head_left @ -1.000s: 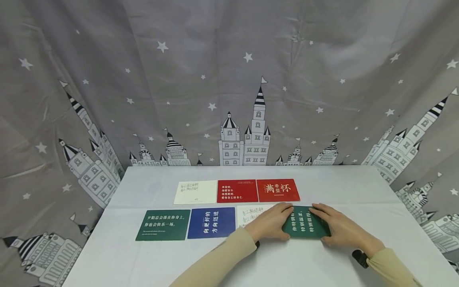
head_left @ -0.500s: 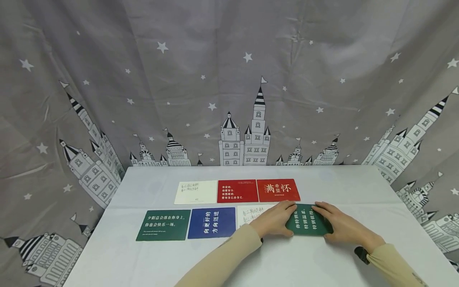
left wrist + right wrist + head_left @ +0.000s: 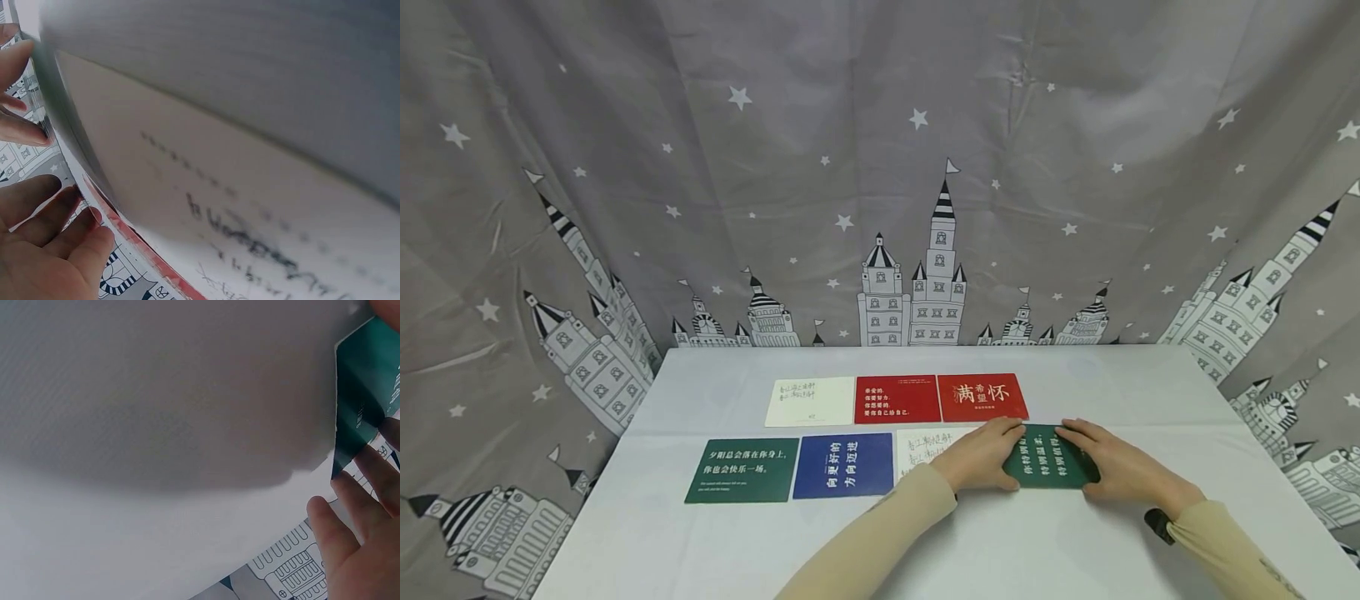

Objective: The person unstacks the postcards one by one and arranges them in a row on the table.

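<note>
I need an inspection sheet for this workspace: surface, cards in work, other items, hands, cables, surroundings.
Surface: white table, flat.
Job's things: dark green card lies flat at the right end of the near row.
Clutter: white card, two red cards behind; green card, blue card, white card in the near row.
Hands: left hand and right hand rest on the dark green card's sides.
Cables: nothing seen.
Surroundings: grey castle curtain.

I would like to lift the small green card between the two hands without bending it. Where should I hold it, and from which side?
Probably by its two short side edges, one hand on each. The green card lies flat on the table, so only the edges offer a hold. The left hand and right hand already rest there; the white card sits close on the left.
</note>
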{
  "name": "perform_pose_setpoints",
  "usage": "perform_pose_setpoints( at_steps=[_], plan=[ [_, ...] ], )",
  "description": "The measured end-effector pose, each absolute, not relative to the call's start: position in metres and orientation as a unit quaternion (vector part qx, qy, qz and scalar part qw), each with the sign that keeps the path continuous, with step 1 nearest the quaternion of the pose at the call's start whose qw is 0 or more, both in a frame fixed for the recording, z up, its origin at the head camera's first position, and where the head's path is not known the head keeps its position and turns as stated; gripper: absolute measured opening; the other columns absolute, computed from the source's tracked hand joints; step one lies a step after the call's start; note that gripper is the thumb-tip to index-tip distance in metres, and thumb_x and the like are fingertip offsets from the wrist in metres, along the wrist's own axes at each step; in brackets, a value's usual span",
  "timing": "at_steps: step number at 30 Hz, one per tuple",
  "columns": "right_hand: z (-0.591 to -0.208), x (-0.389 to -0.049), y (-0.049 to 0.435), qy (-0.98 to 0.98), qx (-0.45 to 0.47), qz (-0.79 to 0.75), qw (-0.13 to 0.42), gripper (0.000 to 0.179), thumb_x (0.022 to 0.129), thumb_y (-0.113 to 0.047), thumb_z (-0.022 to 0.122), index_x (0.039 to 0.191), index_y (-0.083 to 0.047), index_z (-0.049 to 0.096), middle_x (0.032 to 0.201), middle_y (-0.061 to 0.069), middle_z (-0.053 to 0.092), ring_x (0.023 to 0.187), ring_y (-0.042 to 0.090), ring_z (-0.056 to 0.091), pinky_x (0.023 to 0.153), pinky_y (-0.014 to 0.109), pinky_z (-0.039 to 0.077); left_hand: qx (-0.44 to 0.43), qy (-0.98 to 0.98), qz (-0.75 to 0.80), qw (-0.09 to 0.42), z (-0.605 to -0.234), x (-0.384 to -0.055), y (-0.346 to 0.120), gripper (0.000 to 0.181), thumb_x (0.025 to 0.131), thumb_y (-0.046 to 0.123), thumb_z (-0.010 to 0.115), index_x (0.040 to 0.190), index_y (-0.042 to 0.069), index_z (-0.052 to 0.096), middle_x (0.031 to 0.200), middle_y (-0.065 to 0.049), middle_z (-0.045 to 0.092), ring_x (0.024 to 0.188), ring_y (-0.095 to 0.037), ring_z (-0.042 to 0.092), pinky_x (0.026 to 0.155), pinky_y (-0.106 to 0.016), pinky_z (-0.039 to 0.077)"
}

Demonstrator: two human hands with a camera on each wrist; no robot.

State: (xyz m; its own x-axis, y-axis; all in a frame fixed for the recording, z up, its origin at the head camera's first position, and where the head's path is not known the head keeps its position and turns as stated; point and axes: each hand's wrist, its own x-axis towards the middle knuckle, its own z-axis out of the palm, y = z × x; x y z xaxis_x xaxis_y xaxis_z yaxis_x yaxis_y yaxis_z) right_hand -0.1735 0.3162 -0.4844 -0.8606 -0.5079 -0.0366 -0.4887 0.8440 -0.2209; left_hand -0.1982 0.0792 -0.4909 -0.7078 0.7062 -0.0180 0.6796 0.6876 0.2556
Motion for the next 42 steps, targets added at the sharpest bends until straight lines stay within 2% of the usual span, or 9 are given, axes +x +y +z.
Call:
perform_pose_setpoints(
  at_steps=[37,42],
  plan=[
    [-0.4803,-0.1802,0.3159,0.955,-0.266,-0.115,0.072,0.077,0.06,-0.016,0.075,0.13,0.0,0.044,0.133,0.022,0.036,0.114,0.039,0.041,0.087,0.053,0.04,0.371,0.921,0.095,0.076,-0.4883,-0.1967,0.0815,0.079,0.074,0.045,0.068,0.139,0.015,0.035,0.141,0.005,0.034,0.129,-0.009,0.027,0.103,-0.02,0.021],
    [-0.4828,-0.179,0.315,0.957,-0.245,-0.131,0.078,0.073,0.065,-0.018,0.072,0.131,-0.002,0.044,0.134,0.021,0.036,0.115,0.04,0.04,0.088,0.055,0.039,0.372,0.921,0.09,0.076,-0.49,-0.196,0.081,0.078,0.075,0.045,0.067,0.139,0.015,0.035,0.141,0.005,0.033,0.13,-0.009,0.026,0.104,-0.019,0.02]
  ],
)
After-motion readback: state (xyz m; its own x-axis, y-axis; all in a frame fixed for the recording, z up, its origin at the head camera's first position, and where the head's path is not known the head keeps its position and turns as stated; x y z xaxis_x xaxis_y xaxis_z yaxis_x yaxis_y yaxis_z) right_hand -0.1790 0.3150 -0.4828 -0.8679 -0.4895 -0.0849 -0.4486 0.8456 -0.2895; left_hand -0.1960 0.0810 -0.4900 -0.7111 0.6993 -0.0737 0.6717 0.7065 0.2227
